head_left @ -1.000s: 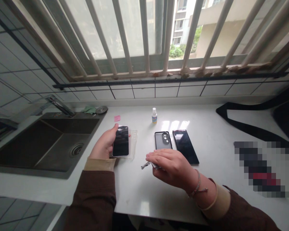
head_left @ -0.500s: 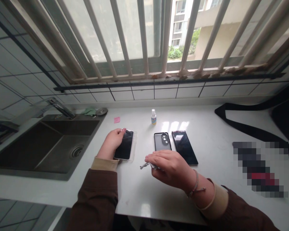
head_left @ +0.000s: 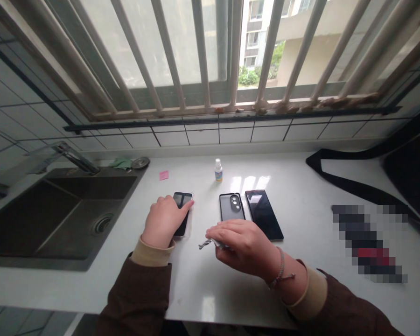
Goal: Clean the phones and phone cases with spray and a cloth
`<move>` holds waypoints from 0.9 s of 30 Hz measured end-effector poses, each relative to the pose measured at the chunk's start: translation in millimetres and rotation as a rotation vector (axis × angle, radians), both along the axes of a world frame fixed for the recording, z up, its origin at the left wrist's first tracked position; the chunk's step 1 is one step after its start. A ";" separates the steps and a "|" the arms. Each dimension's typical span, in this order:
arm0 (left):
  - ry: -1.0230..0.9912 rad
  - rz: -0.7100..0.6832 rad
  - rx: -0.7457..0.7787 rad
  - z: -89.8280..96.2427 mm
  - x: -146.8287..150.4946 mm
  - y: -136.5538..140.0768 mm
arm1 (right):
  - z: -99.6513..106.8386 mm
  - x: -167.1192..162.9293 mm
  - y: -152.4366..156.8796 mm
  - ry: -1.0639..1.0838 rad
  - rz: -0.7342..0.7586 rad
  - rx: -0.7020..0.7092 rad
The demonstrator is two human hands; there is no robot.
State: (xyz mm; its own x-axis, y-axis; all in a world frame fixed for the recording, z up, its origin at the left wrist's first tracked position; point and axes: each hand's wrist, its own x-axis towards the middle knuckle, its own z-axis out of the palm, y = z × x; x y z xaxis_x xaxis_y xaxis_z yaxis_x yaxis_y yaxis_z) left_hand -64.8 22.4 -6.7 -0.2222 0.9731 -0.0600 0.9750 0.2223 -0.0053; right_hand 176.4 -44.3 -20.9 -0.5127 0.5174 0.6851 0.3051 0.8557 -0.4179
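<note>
My left hand (head_left: 163,219) spans a smartphone (head_left: 184,199) with a black screen, its thumb on the right edge and the fingers curled at the left side. A clear phone case (head_left: 192,195) shows along that edge. In my right hand (head_left: 243,245) is a crumpled grey-and-white cloth (head_left: 206,244); the fingers are closed over it and most of it is hidden. Beyond the right hand lies a black-rimmed phone case (head_left: 227,207), partly covered by the fingers. A second, larger smartphone (head_left: 266,217) rests screen up to its right.
Behind the phones stands a small white-capped bottle (head_left: 218,171). A pink sticky note (head_left: 164,175) lies left of it. The sink (head_left: 70,266) and tap (head_left: 77,158) are at the left. A black strap (head_left: 353,184) and a blurred-out item (head_left: 367,242) lie at the right.
My left hand has shifted over the smartphone; its thumb has moved from the top to the right edge. The right hand keeps its hold on the cloth. The view has shifted slightly.
</note>
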 end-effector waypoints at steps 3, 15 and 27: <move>0.053 0.054 -0.050 7.7 11.6 -11.5 | 0.3 -0.1 0.6 -0.006 -0.007 -0.005; 0.125 0.021 -0.079 17.0 37.7 -26.7 | -0.8 -0.1 0.9 0.002 -0.020 0.023; 0.036 -0.051 0.036 2.3 31.5 -17.2 | -1.9 -0.1 0.5 -0.008 -0.041 0.029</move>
